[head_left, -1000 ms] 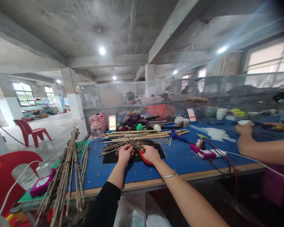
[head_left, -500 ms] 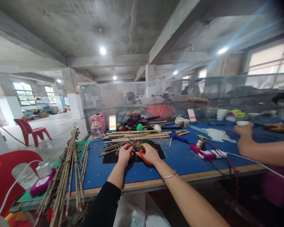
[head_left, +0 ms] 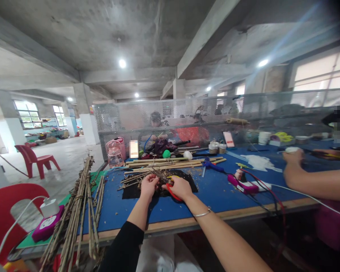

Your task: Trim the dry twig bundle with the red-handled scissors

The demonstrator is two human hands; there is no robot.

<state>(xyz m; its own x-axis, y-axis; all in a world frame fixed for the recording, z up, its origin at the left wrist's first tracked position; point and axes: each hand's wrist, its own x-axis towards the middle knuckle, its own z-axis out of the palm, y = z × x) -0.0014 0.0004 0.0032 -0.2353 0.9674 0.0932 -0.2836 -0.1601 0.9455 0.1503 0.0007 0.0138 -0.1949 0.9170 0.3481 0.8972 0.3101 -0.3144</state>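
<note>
My right hand (head_left: 180,187) is closed round the red and yellow handles of a pair of scissors (head_left: 174,193), whose blades point up and left. Close beside it, the fingers of my left hand (head_left: 149,186) are pinched together at the scissor blades, on what looks like a thin dry twig; the fingers hide most of it. Beneath both hands lies a black mat (head_left: 130,192) strewn with short twigs and brown clippings. Cut sticks (head_left: 130,182) rest at the mat's left side.
Long bundled stalks (head_left: 78,204) overhang the table's left front edge. Pale sticks (head_left: 170,163) lie behind the mat. A blue glue gun (head_left: 214,164) and a purple power strip (head_left: 243,184) with cables are to the right. A co-worker's hand (head_left: 293,156) holds a white cup-like object.
The scissor blades appear slightly more spread and raised between my hands. Both hands stay almost in place. At the right, the co-worker's white object has tilted a little.
</note>
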